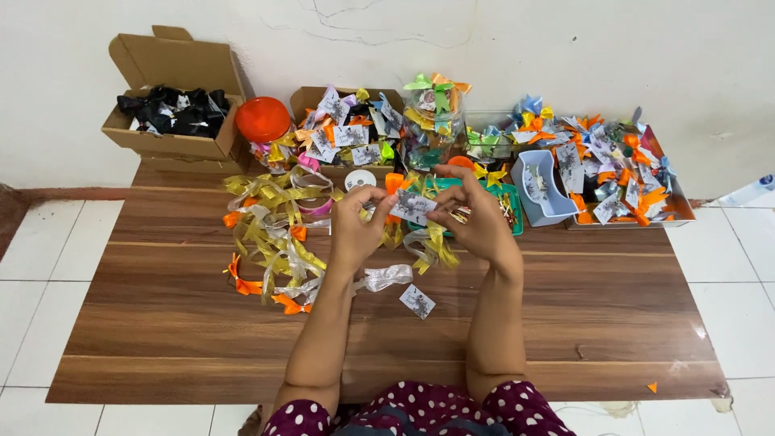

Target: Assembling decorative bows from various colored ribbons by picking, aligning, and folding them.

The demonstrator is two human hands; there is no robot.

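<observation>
**Both hands pinch a small card over the surface**

Left hand (pixel 355 230) and right hand (pixel 476 218) are raised above the wooden surface (pixel 565 323), fingers pressed on a small printed card (pixel 412 207) held between them. An orange ribbon bow (pixel 395 184) sits just behind the card. Another card (pixel 417 301) lies flat below. Gold ribbon pile (pixel 270 222) spreads left; black-bow box (pixel 173 117) far left.

A small white printed tag (pixel 412 207) is held between both hands above the table; another like it (pixel 417 300) lies flat nearer the person. An open brown cardboard box (pixel 173 97) stands back left.
</observation>
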